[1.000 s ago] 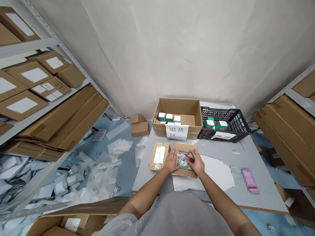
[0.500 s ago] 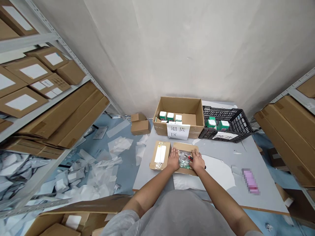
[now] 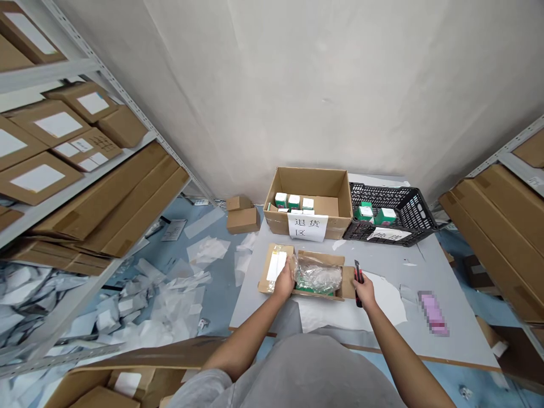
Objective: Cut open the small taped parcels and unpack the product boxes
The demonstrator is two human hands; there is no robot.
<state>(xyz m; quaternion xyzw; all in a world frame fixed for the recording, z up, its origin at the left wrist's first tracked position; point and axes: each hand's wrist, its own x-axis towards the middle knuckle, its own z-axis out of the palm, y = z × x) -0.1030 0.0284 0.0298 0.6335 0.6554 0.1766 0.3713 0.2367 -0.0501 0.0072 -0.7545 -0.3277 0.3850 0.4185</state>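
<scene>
In my right hand [image 3: 365, 290] I grip a red-and-black cutter [image 3: 359, 277], just beside the right flap of an open carton [image 3: 325, 258] near the front edge of the tabletop [image 3: 403, 343]. My left hand [image 3: 284, 279] is at that carton's left side; clear wrap [image 3: 321, 276] bulges inside. A labelled box [image 3: 267, 273] sits by the left edge, a black crate [image 3: 416, 209] toward the back right corner.
</scene>
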